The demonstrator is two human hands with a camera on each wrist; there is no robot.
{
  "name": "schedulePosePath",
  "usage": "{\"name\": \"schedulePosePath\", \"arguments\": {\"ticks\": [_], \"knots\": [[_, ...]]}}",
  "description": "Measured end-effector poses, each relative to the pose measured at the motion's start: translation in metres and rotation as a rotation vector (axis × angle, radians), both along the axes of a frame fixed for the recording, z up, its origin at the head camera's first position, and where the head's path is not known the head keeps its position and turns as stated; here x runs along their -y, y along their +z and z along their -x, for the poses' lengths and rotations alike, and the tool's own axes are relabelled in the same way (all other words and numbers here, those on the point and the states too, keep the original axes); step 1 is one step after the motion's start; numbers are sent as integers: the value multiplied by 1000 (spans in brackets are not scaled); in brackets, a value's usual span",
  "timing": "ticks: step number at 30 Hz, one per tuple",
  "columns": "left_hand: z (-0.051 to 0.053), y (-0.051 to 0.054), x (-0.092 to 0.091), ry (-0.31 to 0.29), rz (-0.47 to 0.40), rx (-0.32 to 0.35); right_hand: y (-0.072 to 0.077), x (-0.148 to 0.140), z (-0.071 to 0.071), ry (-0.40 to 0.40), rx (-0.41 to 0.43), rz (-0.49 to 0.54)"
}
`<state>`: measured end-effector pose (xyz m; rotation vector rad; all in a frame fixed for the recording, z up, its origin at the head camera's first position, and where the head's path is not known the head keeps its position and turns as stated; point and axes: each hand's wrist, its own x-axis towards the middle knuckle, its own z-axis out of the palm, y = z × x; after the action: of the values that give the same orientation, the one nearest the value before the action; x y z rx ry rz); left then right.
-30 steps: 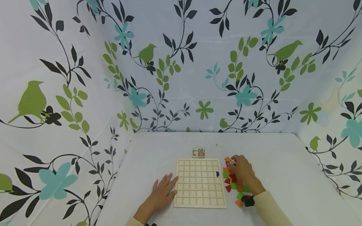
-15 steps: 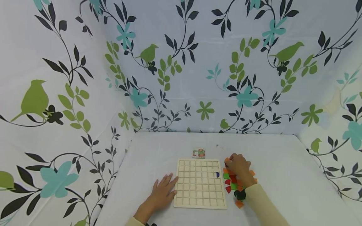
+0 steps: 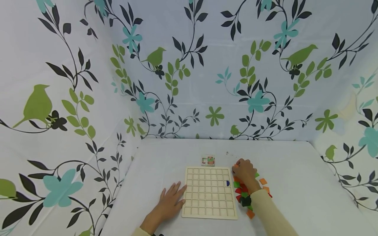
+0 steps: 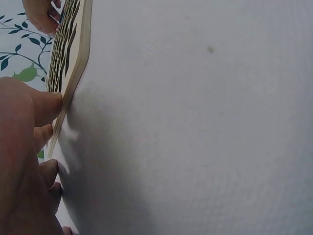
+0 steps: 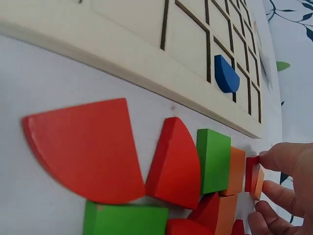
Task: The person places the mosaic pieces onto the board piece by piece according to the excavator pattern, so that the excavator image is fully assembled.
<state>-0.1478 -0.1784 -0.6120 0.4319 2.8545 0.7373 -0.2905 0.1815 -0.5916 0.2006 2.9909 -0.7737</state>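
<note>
A square wooden grid board (image 3: 209, 218) lies flat on the table. My left hand (image 3: 170, 200) rests at its left edge with fingers spread, and in the left wrist view the thumb (image 4: 48, 106) touches the board's side. A blue rounded block (image 5: 226, 76) sits in a cell near the right edge. My right hand (image 3: 245, 171) is over the far end of a pile of coloured blocks. In the right wrist view its thumb and a finger close on a small red block (image 5: 251, 174), with an orange block (image 5: 259, 184) against it. Part of the pile is hidden under the hand.
Beside the board, nearer the right wrist, lie a red quarter-round block (image 5: 88, 152), another red block (image 5: 176, 164) and a green block (image 5: 215, 159). Loose orange blocks (image 3: 263, 181) lie farther right. A small printed card (image 3: 208, 160) lies beyond the board. Patterned cloth surrounds the table.
My right hand has shifted left toward the board's far right corner, uncovering orange and green blocks on its right. The left hand has stayed at the board's edge.
</note>
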Motion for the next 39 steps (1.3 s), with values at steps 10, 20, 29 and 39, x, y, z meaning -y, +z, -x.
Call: {"name": "schedulePosePath", "arguments": {"ticks": [10, 20, 29, 39], "knots": [[0, 2, -1, 10, 13, 15, 10, -13, -10, 4, 79, 76], [0, -2, 0, 0, 4, 10, 7, -21, -6, -10, 124, 20], [2, -4, 1, -2, 10, 13, -5, -12, -6, 18, 5, -6], [0, 1, 0, -1, -16, 25, -22, -1, -2, 90, -104, 47]]}}
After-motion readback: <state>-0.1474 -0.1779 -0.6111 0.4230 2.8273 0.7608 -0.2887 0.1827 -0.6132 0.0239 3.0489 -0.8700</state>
